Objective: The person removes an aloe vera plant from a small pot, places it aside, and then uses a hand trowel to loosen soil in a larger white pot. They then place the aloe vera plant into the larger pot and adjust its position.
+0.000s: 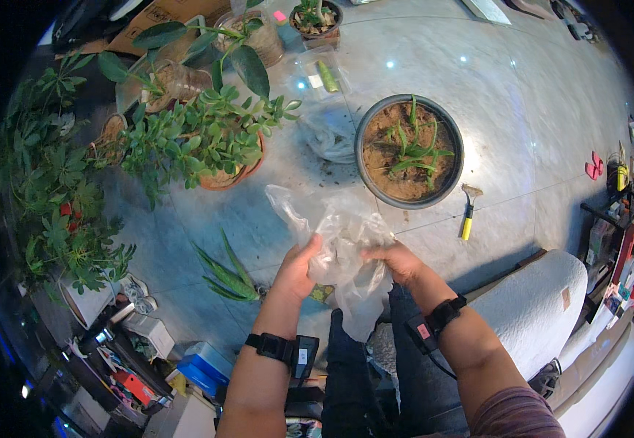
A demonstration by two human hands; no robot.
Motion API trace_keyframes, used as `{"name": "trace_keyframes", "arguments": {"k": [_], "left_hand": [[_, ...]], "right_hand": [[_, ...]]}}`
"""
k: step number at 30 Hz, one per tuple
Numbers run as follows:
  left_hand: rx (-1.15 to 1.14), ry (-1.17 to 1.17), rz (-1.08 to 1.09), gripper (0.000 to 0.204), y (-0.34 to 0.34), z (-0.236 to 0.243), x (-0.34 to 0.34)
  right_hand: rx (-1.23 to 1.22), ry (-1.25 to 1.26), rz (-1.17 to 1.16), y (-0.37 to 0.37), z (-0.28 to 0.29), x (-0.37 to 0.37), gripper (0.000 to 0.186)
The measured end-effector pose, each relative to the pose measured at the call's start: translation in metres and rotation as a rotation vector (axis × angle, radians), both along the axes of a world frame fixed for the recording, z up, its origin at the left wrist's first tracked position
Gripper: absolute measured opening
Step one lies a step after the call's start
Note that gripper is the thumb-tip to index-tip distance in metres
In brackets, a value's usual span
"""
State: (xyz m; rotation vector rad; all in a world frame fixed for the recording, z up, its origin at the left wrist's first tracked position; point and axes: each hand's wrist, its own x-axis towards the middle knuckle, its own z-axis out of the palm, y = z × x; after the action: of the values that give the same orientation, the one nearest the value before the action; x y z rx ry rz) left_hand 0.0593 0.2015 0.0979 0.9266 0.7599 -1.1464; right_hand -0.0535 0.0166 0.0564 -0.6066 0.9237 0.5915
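A bare, smooth grey floor (536, 102) spreads across the scene, with a bushy potted plant (185, 146) on its far left. Right of that stands a round dark pot (460, 155) of brown soil with small spiky plants (419, 155) growing upright. Nearer, in the middle, a crumpled clear plastic bag (342, 237) hangs between the hands, just above the lap; a loose aloe (231, 279) lies on the floor to its left.

The left hand (298, 269) grips the bag's left side, thumb up along the film; the right hand (398, 261) pinches its right side (fingers behind the plastic are hidden). Smallest, a yellow-handled rake (467, 217) lies right of the pot.

Handling the bag seems the step in hand; the next move likely calls for finding its edges, which the creases obscure.
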Motion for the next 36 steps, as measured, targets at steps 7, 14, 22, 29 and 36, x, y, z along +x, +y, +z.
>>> {"name": "trace_keyframes", "arguments": {"k": [7, 14, 22, 29, 36], "left_hand": [[0.106, -0.068, -0.245, 0.037, -0.019, -0.005, 0.009], [-0.115, 0.138, 0.059, 0.035, -0.074, -0.005, 0.011], [-0.192, 0.073, 0.165, 0.037, -0.134, -0.003, 0.022], [-0.129, 0.132, 0.143, 0.039, -0.157, -0.018, 0.02], [-0.046, 0.132, 0.01, 0.041, -0.163, -0.021, 0.024]], "right_hand": [[0.466, 0.101, -0.591, -0.037, -0.006, -0.017, 0.039], [0.508, 0.121, -0.714, -0.061, -0.034, -0.02, 0.041], [0.509, 0.006, -0.783, -0.066, -0.06, -0.034, 0.038], [0.218, 0.111, -0.391, -0.059, -0.075, -0.045, 0.031], [-0.348, -0.42, -0.011, -0.067, -0.053, -0.034, 0.029]]}}
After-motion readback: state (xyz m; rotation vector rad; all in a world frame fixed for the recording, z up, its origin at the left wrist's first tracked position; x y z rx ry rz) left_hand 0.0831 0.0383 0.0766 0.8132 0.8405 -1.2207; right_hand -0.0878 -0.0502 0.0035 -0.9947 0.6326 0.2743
